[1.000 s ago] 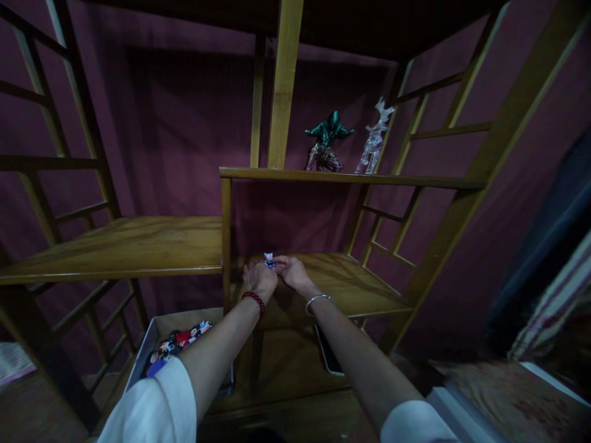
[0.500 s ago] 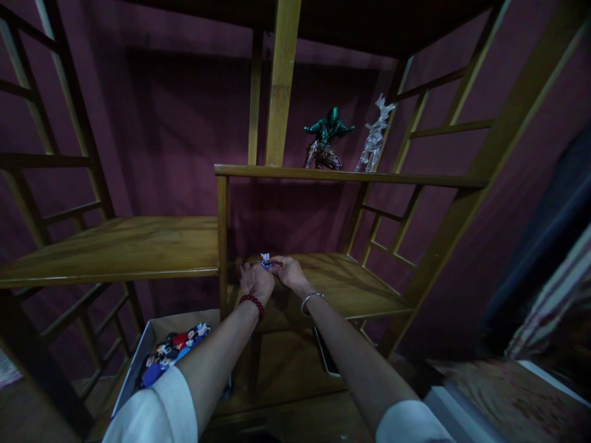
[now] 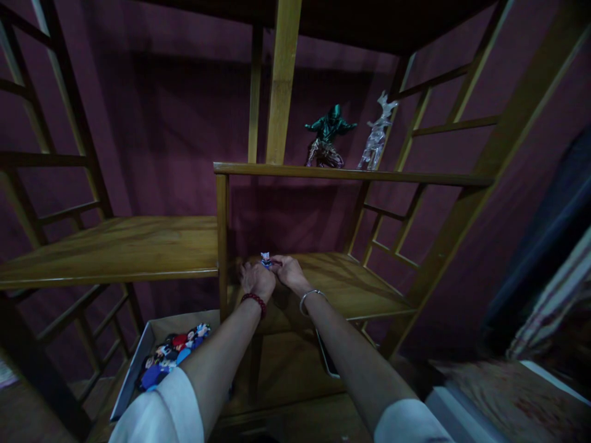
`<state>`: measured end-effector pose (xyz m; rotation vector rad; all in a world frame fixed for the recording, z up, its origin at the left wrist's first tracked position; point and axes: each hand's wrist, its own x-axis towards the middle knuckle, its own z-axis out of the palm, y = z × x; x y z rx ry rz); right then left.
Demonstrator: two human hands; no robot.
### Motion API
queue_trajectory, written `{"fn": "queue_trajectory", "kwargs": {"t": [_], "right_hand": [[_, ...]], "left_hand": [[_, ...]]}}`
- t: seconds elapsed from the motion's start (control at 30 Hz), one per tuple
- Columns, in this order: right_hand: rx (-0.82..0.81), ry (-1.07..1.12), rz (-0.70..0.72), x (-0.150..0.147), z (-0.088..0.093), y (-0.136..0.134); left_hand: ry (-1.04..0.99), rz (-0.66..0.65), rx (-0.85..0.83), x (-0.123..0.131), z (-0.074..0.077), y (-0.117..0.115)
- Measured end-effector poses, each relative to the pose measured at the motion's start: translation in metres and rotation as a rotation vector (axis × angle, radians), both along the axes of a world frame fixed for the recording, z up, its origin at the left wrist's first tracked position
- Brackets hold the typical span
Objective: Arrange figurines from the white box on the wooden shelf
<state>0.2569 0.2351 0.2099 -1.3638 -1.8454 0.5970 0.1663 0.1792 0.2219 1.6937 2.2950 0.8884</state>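
A small blue and white figurine stands on the lower wooden shelf, near its left post. My left hand, with a red bead bracelet on the wrist, curls around its left side. My right hand, wearing a silver bangle, pinches it from the right. Both hands' fingers are closed on the figurine. Its base is hidden behind my fingers.
A green crouching figure and a clear deer-like figure stand on the upper shelf. A wide shelf extends left. An open box with several colourful small toys sits below left. A dark flat object lies on the bottom board.
My hands and the figurine have stayed in nearly the same spot on the shelf. The view has shifted slightly, bringing more of the toy box into sight.
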Motion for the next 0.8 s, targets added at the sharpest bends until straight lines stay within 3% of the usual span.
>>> {"fn": "queue_trajectory", "kwargs": {"t": [0.8], "right_hand": [[0.026, -0.074, -0.021, 0.0000, -0.0038, 0.0028]], "left_hand": [[-0.024, 0.005, -0.015, 0.0013, 0.0036, -0.0019]]}}
